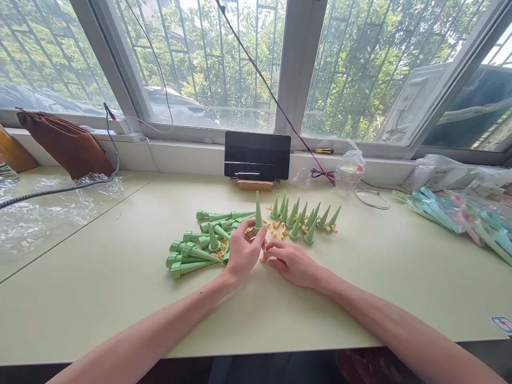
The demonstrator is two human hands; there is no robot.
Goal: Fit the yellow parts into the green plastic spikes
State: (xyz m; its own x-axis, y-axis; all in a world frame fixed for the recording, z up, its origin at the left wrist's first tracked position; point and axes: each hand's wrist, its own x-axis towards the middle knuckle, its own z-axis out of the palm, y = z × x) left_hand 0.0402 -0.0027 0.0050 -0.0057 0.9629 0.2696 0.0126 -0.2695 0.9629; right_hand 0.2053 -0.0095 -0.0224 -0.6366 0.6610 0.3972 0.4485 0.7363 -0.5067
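My left hand (245, 249) is closed round a green cone-shaped plastic watering spike (258, 212), held with its point up. Just to the right, my right hand (294, 262) has its fingers curled together low over the table, with a small yellow plastic piece (262, 260) at the fingertips. More small yellow pieces (273, 233) lie scattered beyond the hands. Several green spikes (295, 229) stand upright at the right, some with yellow bits at their bases. To the left, a pile of longer capped green spikes (194, 252) lies flat; one short cone (213, 240) stands among them.
A dark tablet (257, 156) on a stand is behind the spikes. Clear plastic wrap (28, 213) and a brown pouch (66, 141) are at the left. A bagged cup (350, 173), a coiled white cable (372, 200) and bundled pastel plastic strips (464, 216) occupy the right.
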